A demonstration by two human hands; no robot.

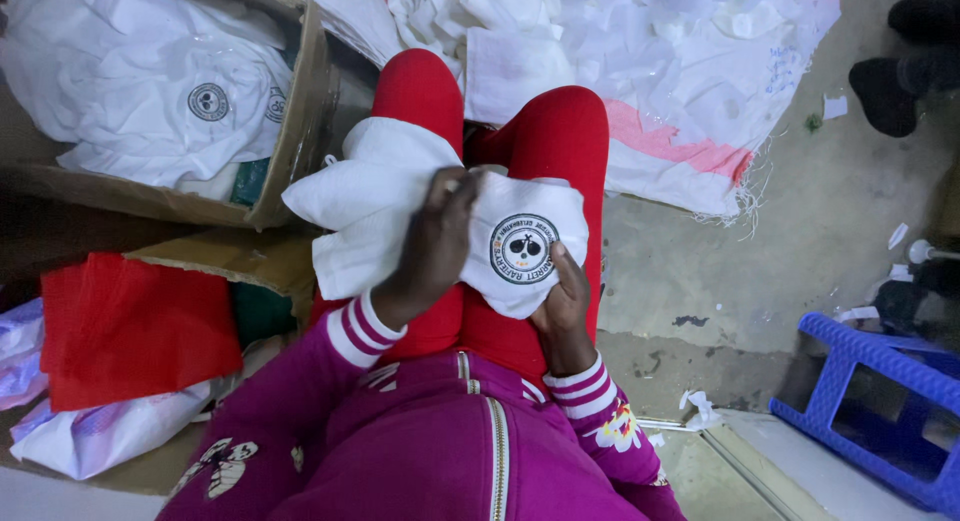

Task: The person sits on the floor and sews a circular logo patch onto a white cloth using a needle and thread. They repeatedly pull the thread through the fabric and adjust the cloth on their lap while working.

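A white cloth bag (385, 196) with a round dark printed emblem lies across my lap, over my red trousers (555, 136). My left hand (432, 249) grips the cloth from above, near its middle, fingers curled into the fabric. My right hand (563, 301) holds the lower right edge of the same cloth, just under the emblem, thumb on top. Both sleeves are magenta with pink and white striped cuffs.
A cardboard box (300, 131) at upper left holds more white printed bags (150, 81). Red fabric (130, 331) and plastic bags lie at left. A large white sack with cloth scraps (690, 71) spreads on the concrete floor ahead. A blue plastic stool (880, 381) stands at right.
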